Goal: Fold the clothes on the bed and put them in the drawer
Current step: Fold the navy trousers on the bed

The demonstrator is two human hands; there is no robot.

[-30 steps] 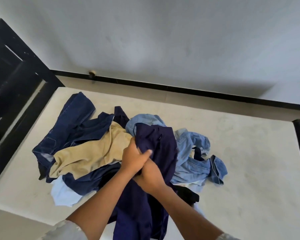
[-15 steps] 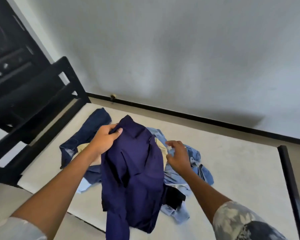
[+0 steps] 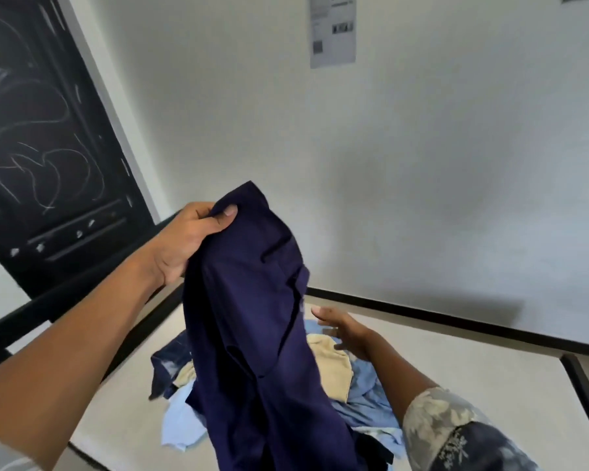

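A navy garment [image 3: 252, 317] of smooth woven cloth was gripped at its top edge by the left hand [image 3: 187, 243], fingers closed over the fabric, and hung in long folds; its lower end was cut off by the frame. Behind and below it, a crumpled pile [image 3: 337, 375] of beige, denim and pale blue items lay on the bed [image 3: 456, 368], partly hidden. The right hand [image 3: 344, 331] was held open beside the garment's edge, fingers spread; contact could not be determined.

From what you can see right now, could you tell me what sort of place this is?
Most likely a plain bedroom. A bare mattress in a dark bed frame sits against a white wall, with a pile of clothes on it, and the left hand lifts a navy garment.
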